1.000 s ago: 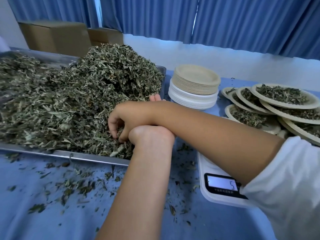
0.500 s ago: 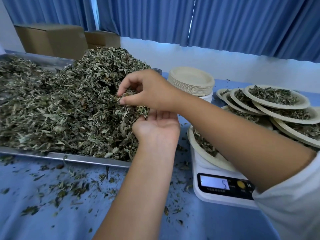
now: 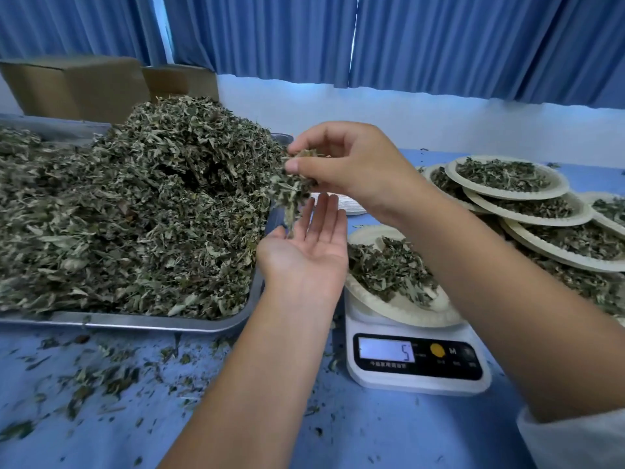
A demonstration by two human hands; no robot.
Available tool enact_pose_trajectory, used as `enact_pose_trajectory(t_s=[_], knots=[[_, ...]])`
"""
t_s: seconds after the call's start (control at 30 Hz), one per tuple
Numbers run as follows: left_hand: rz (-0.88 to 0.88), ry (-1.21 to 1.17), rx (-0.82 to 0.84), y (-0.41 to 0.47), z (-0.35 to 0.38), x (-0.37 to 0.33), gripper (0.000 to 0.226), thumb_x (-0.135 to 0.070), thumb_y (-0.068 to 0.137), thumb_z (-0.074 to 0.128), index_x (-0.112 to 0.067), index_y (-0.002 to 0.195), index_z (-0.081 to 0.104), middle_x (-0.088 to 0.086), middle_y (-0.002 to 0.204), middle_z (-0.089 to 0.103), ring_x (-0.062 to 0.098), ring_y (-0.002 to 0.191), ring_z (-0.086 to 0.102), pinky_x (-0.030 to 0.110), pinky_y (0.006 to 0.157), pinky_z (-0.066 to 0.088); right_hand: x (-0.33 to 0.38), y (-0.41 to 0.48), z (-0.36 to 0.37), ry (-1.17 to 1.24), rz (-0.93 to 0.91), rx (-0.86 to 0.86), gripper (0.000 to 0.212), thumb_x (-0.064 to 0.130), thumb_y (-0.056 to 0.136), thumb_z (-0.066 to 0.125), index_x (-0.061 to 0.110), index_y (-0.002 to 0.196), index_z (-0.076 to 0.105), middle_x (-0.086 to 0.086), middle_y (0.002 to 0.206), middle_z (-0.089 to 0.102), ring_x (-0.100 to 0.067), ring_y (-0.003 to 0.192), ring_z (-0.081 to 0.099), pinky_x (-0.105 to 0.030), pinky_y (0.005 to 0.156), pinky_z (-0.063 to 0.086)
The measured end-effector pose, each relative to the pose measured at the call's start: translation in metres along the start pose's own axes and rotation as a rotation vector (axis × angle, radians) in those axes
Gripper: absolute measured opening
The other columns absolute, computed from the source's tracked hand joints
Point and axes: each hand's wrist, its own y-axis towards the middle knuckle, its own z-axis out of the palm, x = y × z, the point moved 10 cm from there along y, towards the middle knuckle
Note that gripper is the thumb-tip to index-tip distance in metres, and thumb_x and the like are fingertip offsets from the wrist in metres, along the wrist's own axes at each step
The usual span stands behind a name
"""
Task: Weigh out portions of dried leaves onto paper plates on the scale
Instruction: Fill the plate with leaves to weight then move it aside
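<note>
The right hand [image 3: 351,164] pinches a clump of dried leaves [image 3: 292,192] above the left hand [image 3: 304,255], which lies palm-up and released; blue surface [image 3: 236,418], far blue curtains [image 3: 439,38].

One left hand [image 3: 304,253], one right hand [image 3: 353,162], one scale [image 3: 417,380], one metal tray [image 3: 135,322], two cardboard boxes [image 3: 77,86]

Small packing workroom: blue-covered table [image 3: 389,431], blue curtains [image 3: 439,38], cardboard boxes [image 3: 77,86], digital scale [image 3: 417,362].

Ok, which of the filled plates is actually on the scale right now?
The nearest plate, sitting alone on the white scale that reads 5. The other filled plates overlap in a pile further right.
</note>
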Motion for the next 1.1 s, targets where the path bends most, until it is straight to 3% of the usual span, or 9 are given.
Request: enact_pose_trajectory(t_s=[0.1, 0.17, 0.27, 0.37, 0.53, 0.7, 0.83, 1.1], knots=[[0.019, 0.037, -0.057, 0.0, -0.004, 0.005, 0.041, -0.03, 0.102, 0.026, 0.0, 0.102, 0.054, 0.025, 0.116, 0.058, 0.037, 0.102, 0.062, 0.049, 0.092, 0.05, -0.008, -0.017, -0.026, -0.007, 0.025, -0.035, 0.015, 0.007, 0.077, 0.078, 0.017, 0.084, 0.069, -0.006, 0.078, 0.065, -0.01, 0.068, 0.058, -0.026, 0.069, 0.054], [0.026, 0.107, -0.07, 0.0, -0.003, 0.006, 0.046, -0.031, 0.103, 0.025, 0.003, 0.092, 0.056, 0.023, 0.115, 0.057, 0.034, 0.108, 0.057, 0.045, 0.095, 0.047, -0.012, -0.027, -0.042, 0.005, 0.047, -0.039, 0.016, 0.004, 0.077, 0.077, 0.016, 0.083, 0.069, -0.005, 0.077, 0.066, -0.01, 0.067, 0.06, -0.025, 0.07, 0.056], [0.035, 0.233, -0.047, -0.002, -0.003, 0.007, 0.051, -0.031, 0.102, 0.024, 0.007, 0.101, 0.06, 0.021, 0.101, 0.065, 0.028, 0.117, 0.054, 0.04, 0.094, 0.041, -0.02, -0.037, -0.061, -0.012, 0.095, -0.028, 0.015, 0.004, 0.078, 0.076, 0.016, 0.084, 0.069, 0.0, 0.072, 0.065, -0.003, 0.062, 0.06, -0.017, 0.061, 0.052], [0.052, 0.254, -0.016, -0.002, -0.001, 0.007, 0.053, -0.03, 0.102, 0.024, 0.008, 0.107, 0.059, 0.023, 0.103, 0.069, 0.03, 0.105, 0.063, 0.04, 0.091, 0.045, -0.023, -0.041, -0.069, -0.123, 0.119, 0.026, 0.013, 0.007, 0.079, 0.076, 0.015, 0.086, 0.07, -0.006, 0.076, 0.061, -0.002, 0.062, 0.059, -0.015, 0.061, 0.052], [0.033, 0.295, 0.003, -0.004, -0.001, 0.016, 0.051, -0.029, 0.102, 0.027, 0.01, 0.11, 0.059, 0.025, 0.103, 0.069, 0.032, 0.101, 0.065, 0.041, 0.086, 0.05, -0.027, -0.045, -0.066, -0.254, 0.142, 0.146, 0.012, 0.007, 0.079, 0.077, 0.014, 0.086, 0.071, 0.011, 0.064, 0.063, -0.001, 0.061, 0.059, -0.017, 0.064, 0.056], [0.028, 0.303, 0.024, -0.006, 0.001, 0.019, 0.049, -0.028, 0.102, 0.03, 0.01, 0.113, 0.057, 0.026, 0.106, 0.068, 0.035, 0.106, 0.063, 0.043, 0.095, 0.049, -0.037, -0.051, -0.058, -0.427, 0.202, 0.255, 0.013, 0.015, 0.078, 0.079, 0.013, 0.089, 0.072, -0.008, 0.08, 0.064, -0.002, 0.057, 0.055, -0.019, 0.062, 0.057], [0.009, 0.35, 0.039, -0.006, 0.001, 0.022, 0.049, -0.029, 0.101, 0.031, 0.009, 0.115, 0.058, 0.024, 0.108, 0.068, 0.033, 0.109, 0.062, 0.043, 0.096, 0.049, -0.041, -0.053, -0.063, -0.553, 0.23, 0.255, 0.016, 0.019, 0.077, 0.08, 0.014, 0.089, 0.072, -0.007, 0.078, 0.063, -0.001, 0.05, 0.054, -0.012, 0.052, 0.048], [-0.031, 0.366, 0.032, -0.005, -0.003, 0.026, 0.047, -0.028, 0.1, 0.034, 0.009, 0.114, 0.058, 0.025, 0.107, 0.068, 0.033, 0.109, 0.063, 0.043, 0.093, 0.049, -0.058, -0.053, -0.066, -0.743, 0.299, 0.259, 0.013, 0.019, 0.078, 0.079, 0.017, 0.088, 0.071, 0.007, 0.073, 0.06, -0.017, 0.062, 0.069, -0.024, 0.062, 0.056]])
